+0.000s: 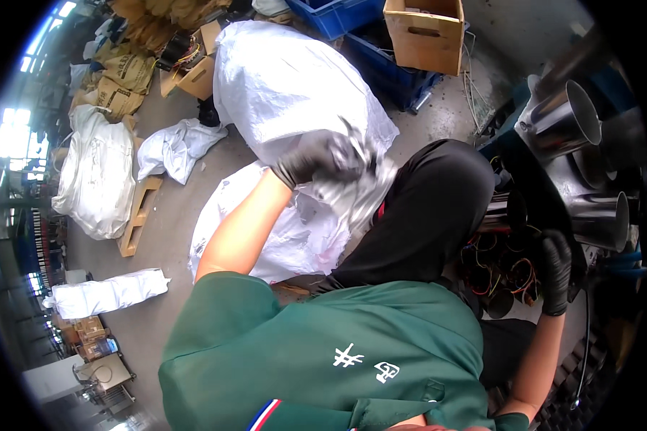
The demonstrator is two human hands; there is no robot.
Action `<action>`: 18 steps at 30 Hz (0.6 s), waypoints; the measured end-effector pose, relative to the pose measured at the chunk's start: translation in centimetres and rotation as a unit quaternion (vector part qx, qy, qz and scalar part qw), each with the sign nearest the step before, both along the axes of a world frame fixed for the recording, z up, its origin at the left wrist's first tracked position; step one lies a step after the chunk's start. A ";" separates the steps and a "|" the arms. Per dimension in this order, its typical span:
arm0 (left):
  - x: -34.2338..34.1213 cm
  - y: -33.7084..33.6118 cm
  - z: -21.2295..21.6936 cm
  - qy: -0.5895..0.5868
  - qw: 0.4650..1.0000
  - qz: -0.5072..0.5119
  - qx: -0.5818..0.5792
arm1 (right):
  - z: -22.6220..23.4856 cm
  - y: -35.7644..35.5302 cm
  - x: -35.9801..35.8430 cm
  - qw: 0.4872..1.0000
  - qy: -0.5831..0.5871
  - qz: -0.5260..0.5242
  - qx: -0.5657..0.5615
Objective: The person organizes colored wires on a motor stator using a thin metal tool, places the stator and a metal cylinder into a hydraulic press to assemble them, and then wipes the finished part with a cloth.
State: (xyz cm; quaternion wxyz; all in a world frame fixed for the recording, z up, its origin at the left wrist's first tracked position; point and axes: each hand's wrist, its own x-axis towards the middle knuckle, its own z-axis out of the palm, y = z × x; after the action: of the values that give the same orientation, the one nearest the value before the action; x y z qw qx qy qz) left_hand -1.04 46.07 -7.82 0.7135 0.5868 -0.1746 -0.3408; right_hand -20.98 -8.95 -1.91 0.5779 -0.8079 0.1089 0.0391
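Observation:
My left hand (322,156), in a dark glove and blurred by motion, is closed at the mouth of a large white woven sack (287,82). A crumpled, silvery-grey piece (356,197) trails beside its fingers, too smeared to name. Under that arm lies a second white sack (226,205), spread open. My right hand (556,273), also dark-gloved, has its fingers extended and slightly bent beside a dark rim, with nothing visible in them. Left of it sit several dark round parts with coloured wires (507,269). Bright metal cylinders (600,219) stand beyond that hand.
My bent knee (446,179) lies between the sacks and the wired parts. Blue crates (338,18) and a cardboard box (424,36) stand at the back. To the left are a full white sack (97,172) on a wooden pallet (140,215) and a long white bundle (108,293).

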 end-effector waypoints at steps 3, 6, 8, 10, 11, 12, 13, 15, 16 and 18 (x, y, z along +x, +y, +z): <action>-3.3 3.3 -13.0 0.290 0.933 -0.011 0.210 | -6.5 -3.9 -3.5 0.997 0.062 -0.013 -0.034; -1.6 3.8 -21.1 0.176 0.907 0.014 0.382 | -10.9 -6.5 -6.6 0.995 0.081 -0.041 -0.028; 2.4 4.3 -21.4 -0.016 0.868 0.004 0.497 | -11.8 -6.9 -7.3 0.990 0.121 -0.074 0.019; 8.3 4.1 -18.5 -0.197 0.809 0.027 0.553 | -14.5 -8.9 -8.8 0.994 0.047 -0.038 -0.087; 11.4 4.3 -16.5 -0.278 0.770 0.051 0.571 | -14.7 -8.7 -8.5 0.992 0.025 -0.028 -0.120; 14.4 4.7 -14.3 -0.357 0.727 0.079 0.581 | -14.7 -8.5 -8.3 0.988 0.002 -0.018 -0.154; 17.1 5.3 -12.2 -0.424 0.679 0.110 0.589 | -14.6 -8.1 -7.9 0.982 -0.021 -0.010 -0.189; 21.2 6.2 -8.6 -0.489 0.620 0.185 0.585 | -14.0 -7.3 -7.3 0.985 0.031 0.006 -0.168; 23.2 5.8 -6.0 -0.514 0.596 0.220 0.577 | -14.2 -7.2 -7.7 0.987 0.041 0.002 -0.158; 24.1 6.6 -4.2 -0.471 0.595 0.297 0.579 | -14.5 -7.3 -8.2 0.990 0.109 -0.070 -0.058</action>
State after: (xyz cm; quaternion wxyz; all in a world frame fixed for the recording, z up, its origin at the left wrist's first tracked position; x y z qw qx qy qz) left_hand 23.03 52.67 -12.00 0.1036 0.9750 -0.0687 0.1841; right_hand -29.17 -16.26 -16.38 0.5162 -0.8212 0.2296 0.0802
